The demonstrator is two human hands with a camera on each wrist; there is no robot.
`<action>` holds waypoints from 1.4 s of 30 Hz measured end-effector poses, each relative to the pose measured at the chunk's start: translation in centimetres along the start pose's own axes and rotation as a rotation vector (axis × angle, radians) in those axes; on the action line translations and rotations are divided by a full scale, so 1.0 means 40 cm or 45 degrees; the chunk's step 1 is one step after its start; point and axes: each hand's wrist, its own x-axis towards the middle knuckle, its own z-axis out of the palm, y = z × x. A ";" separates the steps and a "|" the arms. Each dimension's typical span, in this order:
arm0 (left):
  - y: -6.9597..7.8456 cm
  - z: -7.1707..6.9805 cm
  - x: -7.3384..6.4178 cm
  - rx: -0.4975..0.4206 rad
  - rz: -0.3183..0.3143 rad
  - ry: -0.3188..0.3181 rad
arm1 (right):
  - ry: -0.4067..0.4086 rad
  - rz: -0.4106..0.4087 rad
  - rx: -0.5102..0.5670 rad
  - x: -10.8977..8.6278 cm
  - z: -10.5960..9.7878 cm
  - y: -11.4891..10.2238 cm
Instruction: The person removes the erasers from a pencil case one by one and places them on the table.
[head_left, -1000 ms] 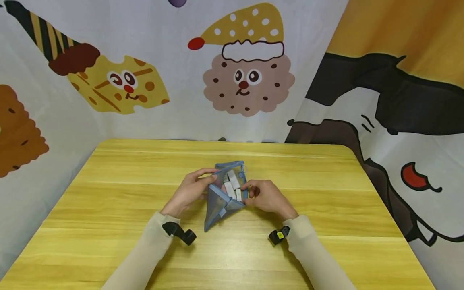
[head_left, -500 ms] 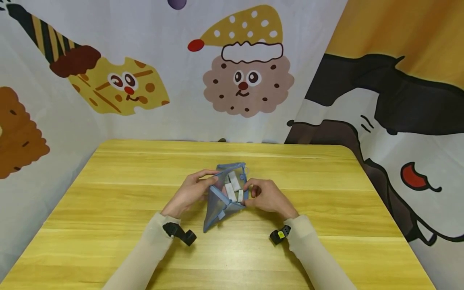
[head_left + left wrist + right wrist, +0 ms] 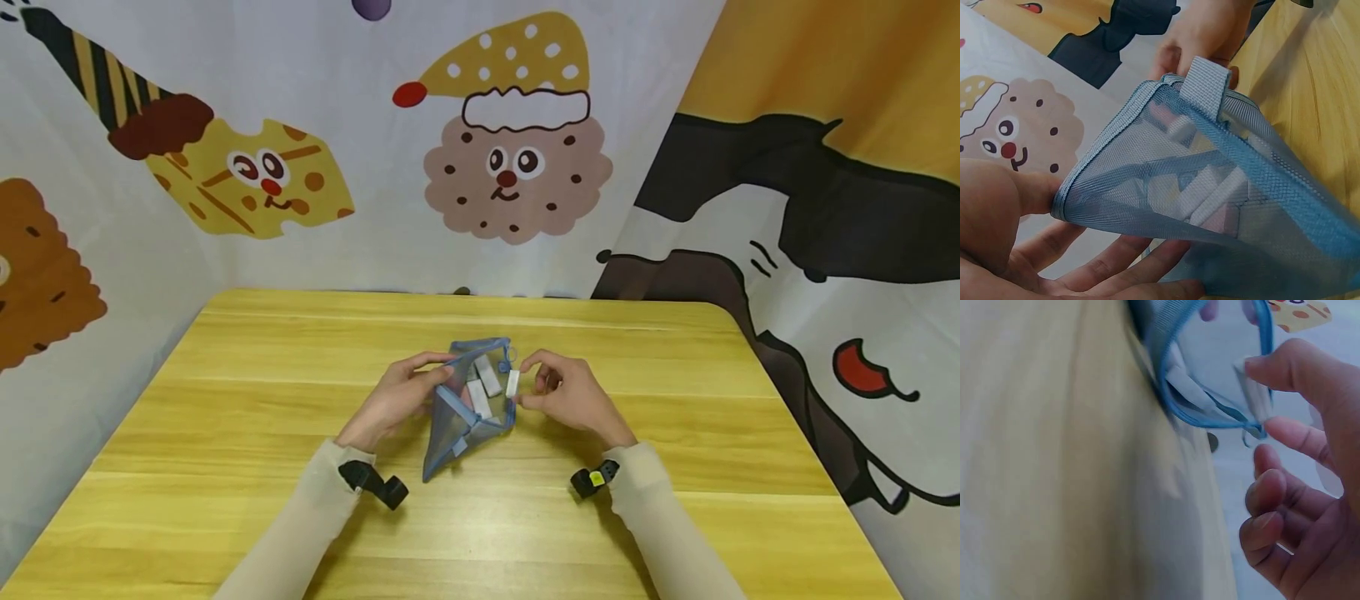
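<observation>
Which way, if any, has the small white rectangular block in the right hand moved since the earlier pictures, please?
Yes: in the head view, the block has moved rightward and upward, judged against the pinkish-brown round printed cookie.

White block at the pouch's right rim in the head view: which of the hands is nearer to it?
Right. The right hand pinches the white block; the left hand holds the pouch at its opposite rim, not touching the block.

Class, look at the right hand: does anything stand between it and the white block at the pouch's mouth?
Nothing visible does: the right hand pinches the white block between thumb and finger. The pouch is close to the block; whether they touch is hard to tell. The other blocks lie inside.
</observation>
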 end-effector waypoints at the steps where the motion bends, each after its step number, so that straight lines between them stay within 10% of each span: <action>1: 0.001 0.000 0.000 -0.001 -0.001 0.001 | 0.021 -0.003 0.010 0.000 -0.007 -0.002; 27: 0.002 0.005 0.000 0.011 -0.022 0.069 | 0.309 0.299 -0.043 -0.016 -0.139 0.131; 42: 0.006 -0.008 -0.001 -0.025 -0.059 0.000 | 0.272 0.464 -0.220 -0.052 -0.204 0.211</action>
